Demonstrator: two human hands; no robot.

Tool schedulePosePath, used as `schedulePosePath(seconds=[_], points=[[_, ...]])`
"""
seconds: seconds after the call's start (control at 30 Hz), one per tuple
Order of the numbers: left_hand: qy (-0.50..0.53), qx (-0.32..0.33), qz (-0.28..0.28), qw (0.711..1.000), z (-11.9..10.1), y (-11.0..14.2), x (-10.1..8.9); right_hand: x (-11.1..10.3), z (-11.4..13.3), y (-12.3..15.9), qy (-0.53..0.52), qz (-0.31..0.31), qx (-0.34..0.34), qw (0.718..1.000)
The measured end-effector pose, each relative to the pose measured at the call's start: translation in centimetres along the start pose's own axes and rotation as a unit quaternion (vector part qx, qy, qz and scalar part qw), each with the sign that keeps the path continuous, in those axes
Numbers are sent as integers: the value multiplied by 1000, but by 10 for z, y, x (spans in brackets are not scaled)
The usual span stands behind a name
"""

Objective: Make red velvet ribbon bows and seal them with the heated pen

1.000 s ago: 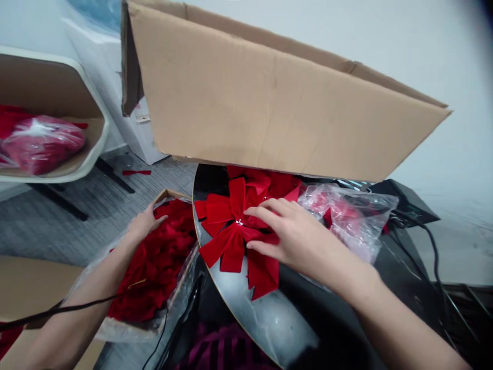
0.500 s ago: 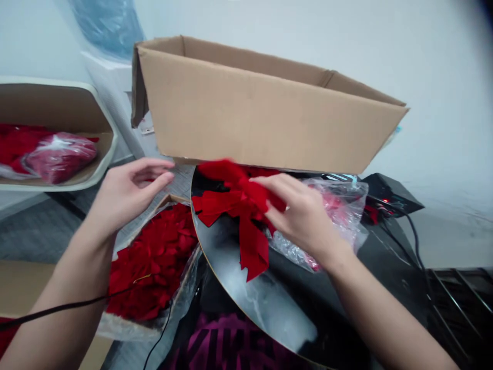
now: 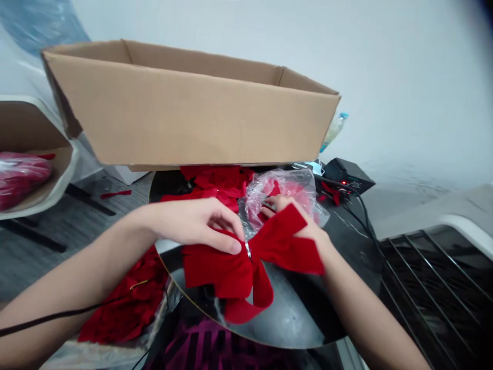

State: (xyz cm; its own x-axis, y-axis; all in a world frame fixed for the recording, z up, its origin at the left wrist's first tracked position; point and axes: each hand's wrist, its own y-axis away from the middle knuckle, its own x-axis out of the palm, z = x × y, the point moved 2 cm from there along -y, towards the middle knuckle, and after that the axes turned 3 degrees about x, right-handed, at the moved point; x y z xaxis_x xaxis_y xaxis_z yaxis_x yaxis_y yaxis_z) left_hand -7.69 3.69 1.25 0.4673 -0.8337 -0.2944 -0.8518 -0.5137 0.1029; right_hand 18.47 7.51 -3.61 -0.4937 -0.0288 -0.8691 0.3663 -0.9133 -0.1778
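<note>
My left hand [image 3: 210, 226] pinches a red fabric bow [image 3: 285, 239] near its middle, where a silvery wire tie shows. The bow's loops and tails spread out above the round, glossy dark tabletop [image 3: 285, 313]. Behind the bow, my right hand [image 3: 290, 208] is at a clear plastic bag [image 3: 300, 182] with pink and red pieces inside. Its fingers look apart at the bag, though the bow hides part of the hand. More red fabric bows [image 3: 219, 180] lie on the table at the back.
A long open cardboard box [image 3: 200, 113] stands across the back. Red bows fill an open carton [image 3: 131, 303] at the lower left. A white chair [image 3: 57, 187] holds a bagged red bundle. At the right are a black device [image 3: 348, 174] with cables and a black rack [image 3: 435, 277].
The bow has passed from my right hand to my left, which moved right to it. My right hand has gone to the plastic bag. The view has shifted right.
</note>
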Motion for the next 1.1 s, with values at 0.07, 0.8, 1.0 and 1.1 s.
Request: schedulePosePath(seconds=[0.07,0.8,1.0,1.1], points=[[-76,-1,32,997,13,-24,18,17,-18,-3,37,31,38,998],[-224,68,-304,924,35,-121,12,-56,-22,5,12,-14,-17,1000],[-111,100,-304,941,53,-135,11,-61,-27,7,-98,-108,-1,989],[-136,85,-338,928,59,-136,11,-70,-36,8,-183,-205,44,960]])
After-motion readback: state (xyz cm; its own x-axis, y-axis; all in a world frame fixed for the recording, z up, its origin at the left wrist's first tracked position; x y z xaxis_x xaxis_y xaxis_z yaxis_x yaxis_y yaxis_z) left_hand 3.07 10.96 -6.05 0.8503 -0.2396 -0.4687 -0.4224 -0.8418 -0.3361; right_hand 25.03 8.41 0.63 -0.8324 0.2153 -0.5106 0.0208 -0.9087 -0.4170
